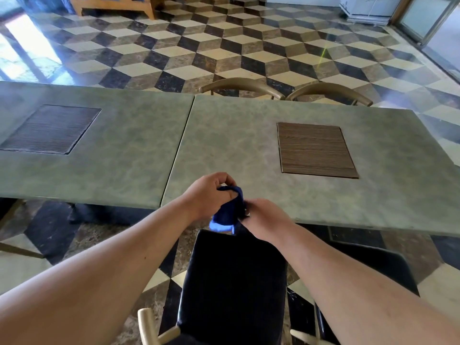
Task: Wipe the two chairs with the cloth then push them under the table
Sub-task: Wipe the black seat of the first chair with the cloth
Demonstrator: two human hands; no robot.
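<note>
A soft dark-blue cloth [230, 207] is pinched at its top by the curled fingers of the left hand [207, 195] and gripped lower down by the right hand [266, 217], over the near edge of the grey-green table [249, 145]. It is judged light and limp, best bunched into a pad. The black-cushioned chairs [231, 282] below are probably best pushed by their frames.

near chair [234, 282] cut off below, second chair [373, 260] part-hidden behind right forearm [348, 295]

- Left forearm [112, 265]: bare along all its visible length, one small dark spot on it.
- Right forearm [348, 282]: bare likewise.
- Left grip [206, 195] and right grip [266, 217]: bare hands.
</note>
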